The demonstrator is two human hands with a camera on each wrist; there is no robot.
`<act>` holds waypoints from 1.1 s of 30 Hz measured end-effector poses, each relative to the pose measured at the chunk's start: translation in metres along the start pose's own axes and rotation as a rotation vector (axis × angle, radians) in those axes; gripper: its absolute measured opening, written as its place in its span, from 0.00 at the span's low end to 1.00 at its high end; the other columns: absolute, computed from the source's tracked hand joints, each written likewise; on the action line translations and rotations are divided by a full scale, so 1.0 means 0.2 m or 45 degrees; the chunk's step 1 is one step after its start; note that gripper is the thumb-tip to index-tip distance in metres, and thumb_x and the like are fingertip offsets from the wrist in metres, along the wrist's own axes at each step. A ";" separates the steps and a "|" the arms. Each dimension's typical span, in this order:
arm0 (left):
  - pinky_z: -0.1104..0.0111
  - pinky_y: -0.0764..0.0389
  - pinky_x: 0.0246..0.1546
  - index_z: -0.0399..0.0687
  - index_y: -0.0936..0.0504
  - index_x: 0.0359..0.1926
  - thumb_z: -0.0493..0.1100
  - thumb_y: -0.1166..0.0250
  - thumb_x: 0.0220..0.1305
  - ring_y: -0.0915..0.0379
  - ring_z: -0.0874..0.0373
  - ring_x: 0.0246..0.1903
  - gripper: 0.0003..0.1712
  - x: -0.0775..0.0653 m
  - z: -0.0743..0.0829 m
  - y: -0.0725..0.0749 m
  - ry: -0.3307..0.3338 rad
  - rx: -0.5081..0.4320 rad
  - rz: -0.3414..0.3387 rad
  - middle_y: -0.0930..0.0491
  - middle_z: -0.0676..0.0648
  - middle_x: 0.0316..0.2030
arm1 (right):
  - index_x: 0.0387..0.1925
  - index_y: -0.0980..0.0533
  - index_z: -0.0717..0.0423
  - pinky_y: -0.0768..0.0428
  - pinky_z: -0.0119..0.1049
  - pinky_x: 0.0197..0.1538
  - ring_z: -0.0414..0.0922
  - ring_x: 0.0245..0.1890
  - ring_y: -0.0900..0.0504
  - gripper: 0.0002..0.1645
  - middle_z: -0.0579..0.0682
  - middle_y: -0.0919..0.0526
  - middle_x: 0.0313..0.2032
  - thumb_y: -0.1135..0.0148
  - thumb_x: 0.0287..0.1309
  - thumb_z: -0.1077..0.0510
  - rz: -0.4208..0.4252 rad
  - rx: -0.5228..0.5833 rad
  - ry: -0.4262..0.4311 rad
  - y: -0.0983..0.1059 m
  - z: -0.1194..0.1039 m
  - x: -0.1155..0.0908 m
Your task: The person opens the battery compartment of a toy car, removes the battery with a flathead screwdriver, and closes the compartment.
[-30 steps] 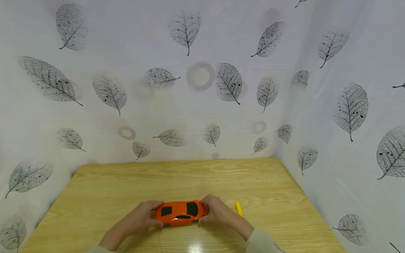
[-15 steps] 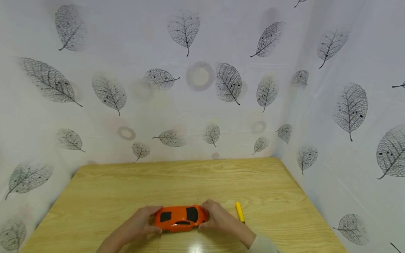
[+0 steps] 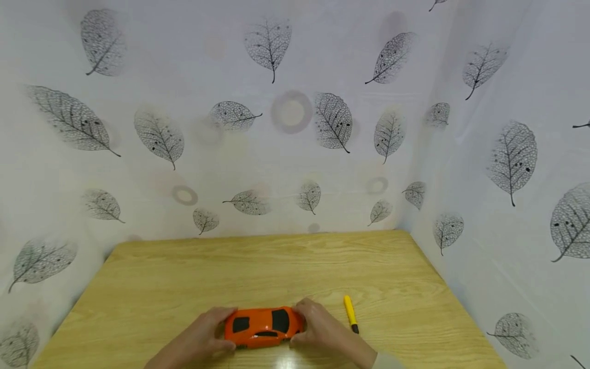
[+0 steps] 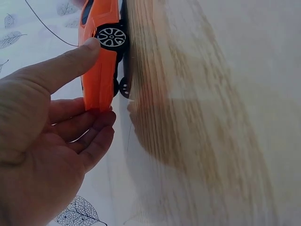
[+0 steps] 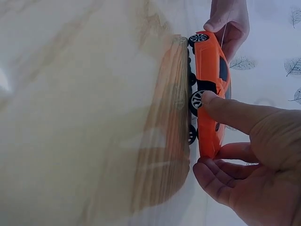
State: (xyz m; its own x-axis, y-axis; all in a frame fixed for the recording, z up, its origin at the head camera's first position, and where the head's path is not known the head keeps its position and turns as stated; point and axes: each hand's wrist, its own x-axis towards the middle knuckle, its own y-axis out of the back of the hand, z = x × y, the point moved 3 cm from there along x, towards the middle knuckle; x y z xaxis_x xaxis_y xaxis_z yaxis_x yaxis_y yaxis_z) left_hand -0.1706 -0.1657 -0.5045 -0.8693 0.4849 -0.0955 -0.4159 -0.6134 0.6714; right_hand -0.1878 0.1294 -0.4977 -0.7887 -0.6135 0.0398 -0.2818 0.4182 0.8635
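An orange toy car [image 3: 265, 328] with black windows lies lengthwise between my two hands, low in the head view. My left hand [image 3: 201, 334] grips its left end, thumb on the near side and fingers round the end and far side. At the other end my right hand [image 3: 324, 330] holds it the same way. In the left wrist view the left thumb presses beside a spoked wheel [image 4: 112, 37]. The right wrist view has the right thumb over another wheel [image 5: 196, 100]. The car's wheels are close over the shiny tabletop, which reflects them.
A yellow stick-shaped tool [image 3: 349, 309] with a black end lies on the wooden table [image 3: 184, 266], just right of my right hand. White leaf-patterned sheeting [image 3: 295, 154] walls the table's back and sides.
Both hands have drawn the toy car a little nearer to my body, keeping their grip on its ends. The yellow tool's black end has come out from behind my right forearm.
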 end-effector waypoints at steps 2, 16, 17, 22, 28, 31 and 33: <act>0.34 0.28 0.60 0.33 0.25 0.68 0.49 0.18 0.52 0.27 0.36 0.59 0.46 -0.01 0.00 0.00 0.015 -0.011 -0.008 0.22 0.35 0.60 | 0.56 0.18 0.63 0.17 0.34 0.55 0.39 0.48 0.20 0.38 0.50 0.17 0.49 0.14 0.44 0.50 0.003 0.000 0.002 0.00 0.00 -0.01; 0.34 0.29 0.60 0.33 0.30 0.72 0.50 0.22 0.59 0.30 0.35 0.61 0.46 -0.06 0.03 -0.04 0.085 -0.004 -0.004 0.28 0.31 0.64 | 0.59 0.20 0.64 0.18 0.35 0.57 0.39 0.50 0.20 0.40 0.50 0.18 0.51 0.14 0.45 0.52 -0.019 -0.001 -0.006 0.00 -0.02 -0.04; 0.35 0.28 0.59 0.32 0.31 0.72 0.50 0.23 0.59 0.30 0.35 0.61 0.46 -0.06 0.03 -0.04 0.073 0.003 -0.006 0.28 0.30 0.65 | 0.59 0.20 0.64 0.18 0.34 0.57 0.39 0.50 0.21 0.40 0.50 0.18 0.51 0.14 0.44 0.53 -0.023 -0.002 -0.008 0.00 -0.02 -0.04; 0.41 0.23 0.57 0.31 0.31 0.72 0.52 0.24 0.61 0.28 0.38 0.59 0.47 -0.06 0.03 -0.05 0.012 0.054 -0.014 0.27 0.32 0.64 | 0.59 0.20 0.65 0.18 0.34 0.56 0.39 0.49 0.20 0.40 0.50 0.18 0.50 0.14 0.44 0.55 -0.025 0.011 0.002 0.01 -0.02 -0.04; 0.41 0.24 0.58 0.32 0.31 0.71 0.51 0.22 0.57 0.28 0.40 0.59 0.48 -0.06 0.03 -0.05 0.007 0.043 -0.004 0.26 0.34 0.64 | 0.58 0.20 0.66 0.17 0.34 0.55 0.38 0.49 0.20 0.40 0.50 0.18 0.49 0.14 0.44 0.56 -0.020 0.031 0.004 0.01 -0.01 -0.04; 0.40 0.25 0.59 0.34 0.30 0.72 0.51 0.22 0.56 0.28 0.43 0.58 0.48 -0.06 0.03 -0.05 0.048 0.029 -0.004 0.26 0.36 0.64 | 0.58 0.20 0.66 0.17 0.33 0.55 0.39 0.49 0.20 0.40 0.50 0.18 0.49 0.14 0.43 0.56 -0.019 0.036 -0.003 0.01 -0.02 -0.05; 0.41 0.26 0.60 0.36 0.30 0.72 0.51 0.23 0.56 0.28 0.44 0.58 0.47 -0.05 0.03 -0.05 0.070 0.021 -0.009 0.26 0.37 0.65 | 0.59 0.20 0.66 0.18 0.33 0.54 0.38 0.48 0.21 0.40 0.50 0.18 0.49 0.14 0.44 0.56 -0.021 0.054 -0.002 0.01 -0.02 -0.05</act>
State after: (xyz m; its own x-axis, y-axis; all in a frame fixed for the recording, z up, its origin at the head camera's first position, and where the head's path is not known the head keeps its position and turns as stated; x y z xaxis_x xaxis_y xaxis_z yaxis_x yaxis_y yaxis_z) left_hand -0.1560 -0.1618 -0.5058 -0.8800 0.4538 -0.1401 -0.4179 -0.5996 0.6825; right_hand -0.1791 0.1336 -0.4938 -0.7844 -0.6198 0.0248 -0.3178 0.4358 0.8420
